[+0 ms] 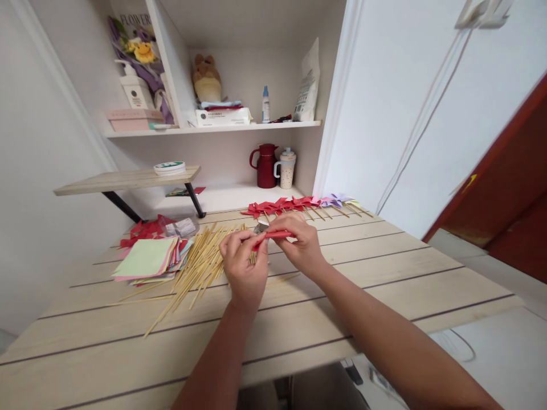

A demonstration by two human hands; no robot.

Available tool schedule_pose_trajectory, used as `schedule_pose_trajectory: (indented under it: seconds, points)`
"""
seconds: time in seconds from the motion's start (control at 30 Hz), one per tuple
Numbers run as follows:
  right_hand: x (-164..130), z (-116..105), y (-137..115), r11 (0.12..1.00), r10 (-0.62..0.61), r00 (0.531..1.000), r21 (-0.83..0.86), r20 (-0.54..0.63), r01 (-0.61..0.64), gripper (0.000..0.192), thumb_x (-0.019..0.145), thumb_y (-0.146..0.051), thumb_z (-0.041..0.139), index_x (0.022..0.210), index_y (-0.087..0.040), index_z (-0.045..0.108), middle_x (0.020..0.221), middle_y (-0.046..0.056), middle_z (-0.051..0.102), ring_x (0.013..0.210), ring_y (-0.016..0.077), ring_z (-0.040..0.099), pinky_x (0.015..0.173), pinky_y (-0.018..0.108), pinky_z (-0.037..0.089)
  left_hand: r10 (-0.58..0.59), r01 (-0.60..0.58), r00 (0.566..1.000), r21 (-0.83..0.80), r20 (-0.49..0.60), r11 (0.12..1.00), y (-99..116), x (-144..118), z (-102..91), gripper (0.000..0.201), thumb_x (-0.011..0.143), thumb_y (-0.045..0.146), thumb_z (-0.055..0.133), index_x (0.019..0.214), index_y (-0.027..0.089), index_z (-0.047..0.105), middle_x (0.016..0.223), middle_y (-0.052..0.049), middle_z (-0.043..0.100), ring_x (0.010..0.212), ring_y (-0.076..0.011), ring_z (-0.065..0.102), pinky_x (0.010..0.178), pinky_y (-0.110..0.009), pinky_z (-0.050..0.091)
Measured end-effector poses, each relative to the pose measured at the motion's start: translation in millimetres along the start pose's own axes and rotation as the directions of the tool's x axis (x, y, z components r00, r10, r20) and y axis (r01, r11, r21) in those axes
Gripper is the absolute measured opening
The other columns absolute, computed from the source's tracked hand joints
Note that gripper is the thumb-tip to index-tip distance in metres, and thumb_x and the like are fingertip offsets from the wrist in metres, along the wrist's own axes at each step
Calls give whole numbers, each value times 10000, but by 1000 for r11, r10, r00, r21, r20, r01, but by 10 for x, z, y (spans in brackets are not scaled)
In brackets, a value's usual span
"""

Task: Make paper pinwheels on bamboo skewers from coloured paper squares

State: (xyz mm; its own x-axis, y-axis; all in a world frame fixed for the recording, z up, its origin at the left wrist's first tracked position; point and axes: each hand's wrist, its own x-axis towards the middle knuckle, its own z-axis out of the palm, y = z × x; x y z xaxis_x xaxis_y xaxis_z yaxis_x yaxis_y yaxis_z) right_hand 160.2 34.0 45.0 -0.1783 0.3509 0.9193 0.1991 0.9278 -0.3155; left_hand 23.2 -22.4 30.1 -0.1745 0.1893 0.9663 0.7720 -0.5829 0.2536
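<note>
Two bare hands are working above the middle of a pale wooden plank desk (384, 273). The left hand (243, 265) and the right hand (301, 245) are both pinching a folded red paper piece (273, 234), fingers closed on its ends, holding it just over the desk. A small grey metal object (260, 227) is sitting just behind the paper; what it is cannot be told. The thin paper is likely to tear or crease crookedly if the fingers pull unevenly. Left of the hands, a loose pile of thin bamboo sticks (194, 270) is crowding the work and could roll if nudged. Beyond it, a stack of coloured paper squares (147, 259) is lying. Behind the hands, a row of finished paper pinwheels (299, 204) is lining the desk's far edge.
</note>
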Motion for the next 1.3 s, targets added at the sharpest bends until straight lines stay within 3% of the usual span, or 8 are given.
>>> schedule_pose_trajectory:
  seconds: [0.37,0.5,0.57,0.67,0.8,1.0,1.13,1.3]
  points:
    - [-14,59,12,994,100,994,-44,49,-98,134,902,-149,638,810,-234,687,826,30,738,813,220,651,791,378,472,-9,8,1000,97,15,995,-98,-42,49,95,912,163,705,992,210,723,921,-41,699,874,-186,667,881,-372,456]
    - [13,20,55,977,213,973,-18,85,-212,110,883,-188,656,791,-223,704,793,27,733,774,204,636,762,352,461,-28,25,999,103,30,994,-129,-76,80,82,917,217,711,996,219,732,934,-45,705,888,-200,675,908,-387,450]
    - [19,16,92,936,338,934,63,115,-346,64,848,-227,684,794,-215,719,775,20,732,748,194,637,733,332,472,-60,55,997,92,55,994,-160,-98,103,91,909,261,725,994,232,738,949,-47,707,914,-215,679,917,-399,449]
    - [18,31,155,808,531,832,201,158,-554,107,781,-292,733,834,-200,745,757,14,733,675,176,630,684,320,488,-157,154,983,36,90,987,-206,-120,132,131,885,300,751,1004,248,733,973,-45,707,941,-231,681,913,-409,460]
    - [19,39,218,707,633,761,297,140,-642,244,713,-346,787,898,-189,770,799,32,755,712,191,653,693,335,505,-239,249,961,-60,140,967,-220,-109,135,242,867,302,768,1092,246,699,984,-45,698,915,-224,673,907,-417,481]
    - [31,-5,217,738,615,780,265,116,-621,221,725,-303,771,919,-200,793,817,30,757,745,191,652,703,334,512,-292,316,939,-120,182,941,-171,-79,107,451,855,337,779,1277,280,631,1050,-53,665,996,-231,641,976,-445,473]
    - [41,-17,174,750,601,789,251,129,-612,199,737,-294,756,910,-202,791,772,20,739,706,181,631,638,311,502,-372,396,915,-167,156,903,-178,-56,103,465,836,361,790,1271,289,643,1132,-67,633,1036,-227,624,998,-430,488]
    - [53,-25,132,767,565,801,232,197,-598,155,741,-286,745,868,-202,772,778,20,725,704,181,619,610,295,466,-534,563,825,-210,182,799,-209,-33,100,316,812,357,791,1110,267,731,1167,-70,596,1075,-219,615,1026,-406,492]
